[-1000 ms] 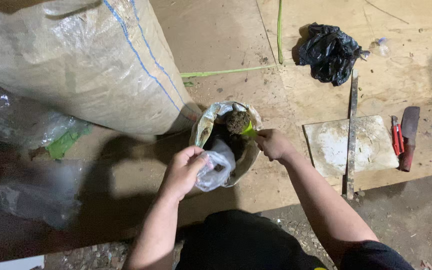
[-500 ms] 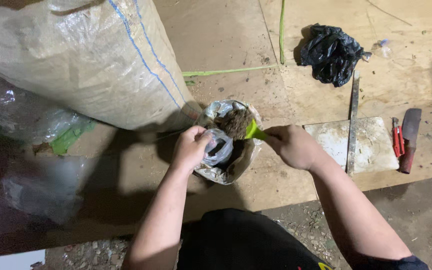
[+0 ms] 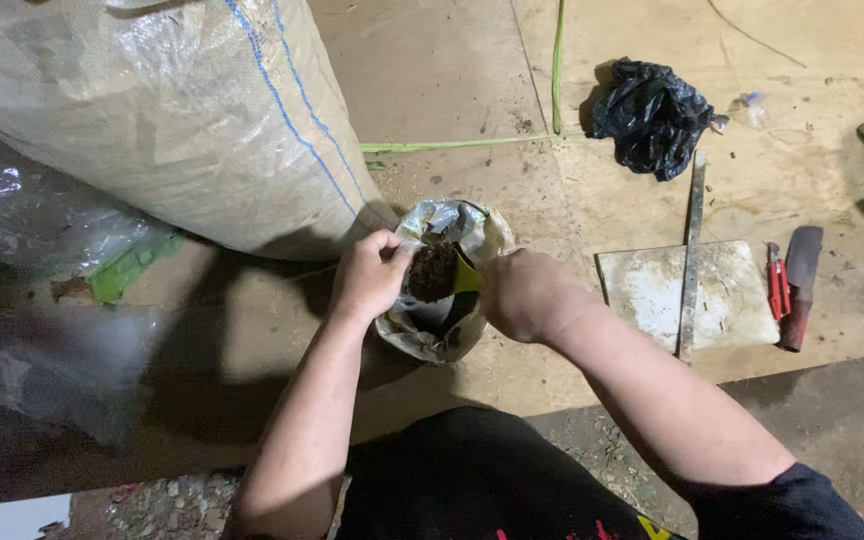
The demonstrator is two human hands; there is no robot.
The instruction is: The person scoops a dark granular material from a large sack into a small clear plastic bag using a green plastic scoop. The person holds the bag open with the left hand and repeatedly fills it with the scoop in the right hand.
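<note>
Both hands have drawn closer together over the small plastic bag [image 3: 440,335] since half a second ago, and the right fist now sits nearer the bag's rim. Farthest left lies crumpled clear plastic [image 3: 47,235] in shadow, with the big woven sack [image 3: 162,120] slanting across the plywood floor [image 3: 452,70] above it. Just right of the sack's lower end, the left hand [image 3: 370,275] comes up on a bent forearm, its fingers curled and pinching the near-left edge of the bag's mouth. The bag stands on the plywood between the two hands, open at the top and holding dark soil [image 3: 434,270]. A green scoop [image 3: 464,277] pokes into the bag beside the soil. The right hand [image 3: 524,295] is closed in a fist at the bag's right rim, seemingly around the scoop's handle, with the forearm running down to the lower right. Further right lie a pale board [image 3: 652,295] crossed by a long metal strip [image 3: 692,250], a red-handled tool [image 3: 778,282] and a knife [image 3: 800,285], with a crumpled black bag [image 3: 652,115] above.
</note>
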